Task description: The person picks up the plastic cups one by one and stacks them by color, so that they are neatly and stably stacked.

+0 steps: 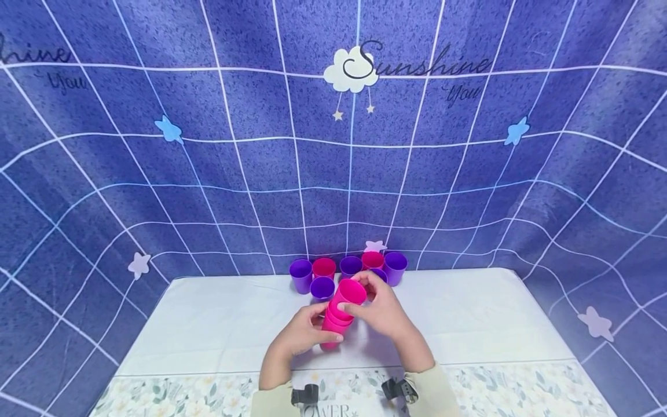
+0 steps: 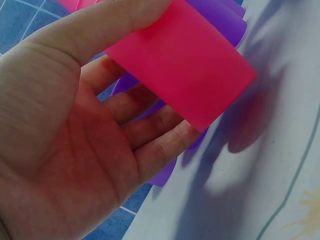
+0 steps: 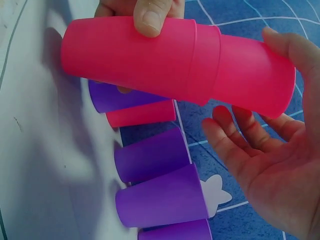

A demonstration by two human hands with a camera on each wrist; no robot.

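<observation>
"What's gripped?"
"A tilted pink stack (image 1: 335, 331): the left hand (image 1: 298, 332) clasps its lower part, the right hand (image 1: 384, 311) pinches the top cup (image 3: 252, 70), which sits partly inside the next."
"And around the stack?"
"Purple cups (image 1: 301, 279) and two pink cups (image 1: 324, 267) stand behind it, near the table's (image 1: 469, 318) far edge and curtain (image 1: 292, 174). White tabletop stretches left and right of it."

Right hand (image 1: 384, 310) kinda blocks a purple cup (image 1: 383, 275) in the head view, where some backdrop lettering (image 1: 35, 55) also runs off the left edge. Left wrist view chops the pink cup stack (image 2: 185, 65) up top.
</observation>
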